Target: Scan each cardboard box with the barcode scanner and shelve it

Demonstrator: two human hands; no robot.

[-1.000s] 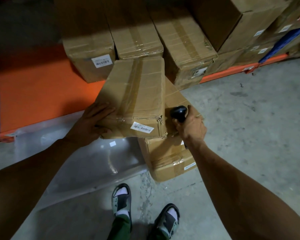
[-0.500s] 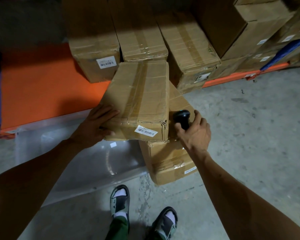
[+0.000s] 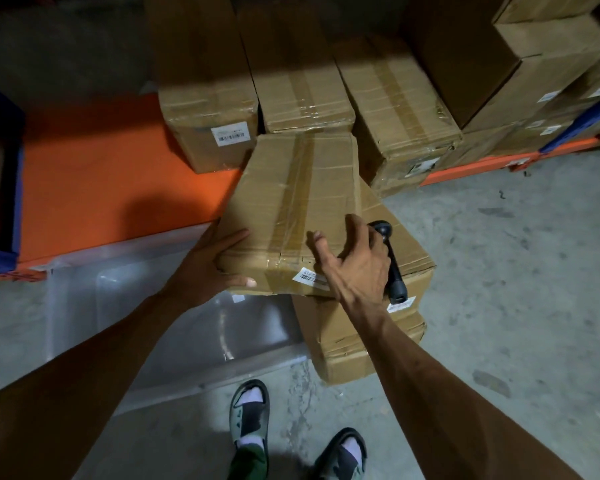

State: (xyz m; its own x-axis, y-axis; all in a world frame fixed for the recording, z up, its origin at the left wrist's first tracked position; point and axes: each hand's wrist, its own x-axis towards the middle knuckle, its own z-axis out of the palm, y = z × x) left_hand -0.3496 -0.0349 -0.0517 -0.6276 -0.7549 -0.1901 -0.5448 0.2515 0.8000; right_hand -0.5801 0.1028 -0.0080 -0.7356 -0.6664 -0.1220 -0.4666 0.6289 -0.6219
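1. Nearest the camera, two feet in sandals stand on the concrete floor, with a sheet of clear plastic spread just to the left.
2. The left hand grips the near left corner of the tilted cardboard box, fingers flat along its side and thumb under the front edge.
3. The right hand reaches over the box's near right corner, fingers spread apart and loose, clamped on nothing.
4. Just behind that hand, the black barcode scanner lies on the top of a lower box, handle pointing toward the camera.
5. A white barcode label sits on the tilted box's front face, partly hidden by the right hand; the print is too small to read. Another white label shows on the lower box.
6. Farther back, an orange shelf carries a row of taped boxes; the left one bears a barcode label, unreadable.
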